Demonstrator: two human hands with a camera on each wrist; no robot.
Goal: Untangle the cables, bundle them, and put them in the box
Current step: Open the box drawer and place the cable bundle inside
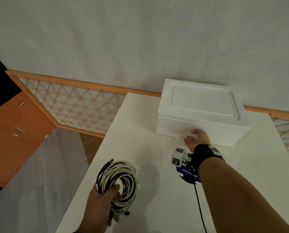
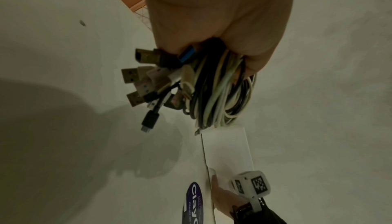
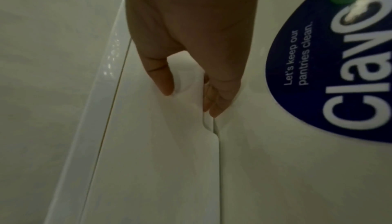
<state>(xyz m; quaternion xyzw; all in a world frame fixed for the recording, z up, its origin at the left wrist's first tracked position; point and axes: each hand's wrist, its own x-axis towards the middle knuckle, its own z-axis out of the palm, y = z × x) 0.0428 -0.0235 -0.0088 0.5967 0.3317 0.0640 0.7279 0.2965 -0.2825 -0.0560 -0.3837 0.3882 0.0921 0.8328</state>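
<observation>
A coil of white and black cables (image 1: 118, 179) hangs in my left hand (image 1: 117, 192) over the table's near left part. In the left wrist view several USB plugs stick out of the cable coil (image 2: 212, 93) below my left hand (image 2: 222, 18), whose fingers are curled round it. A white foam box (image 1: 199, 105) with its lid on stands at the back right. My right hand (image 1: 196, 138) is at its near wall. The right wrist view shows my right hand (image 3: 189, 102) pinching the lower edge of the box (image 3: 159, 160), thumb on the wall, fingertips tucked under it.
The white table (image 1: 140, 132) carries a round dark blue sticker (image 1: 187, 174) under my right wrist. A black cord (image 1: 199, 207) runs from the wrist camera toward me. A wooden lattice panel (image 1: 76, 105) and an orange cabinet (image 1: 14, 128) stand off the table's left.
</observation>
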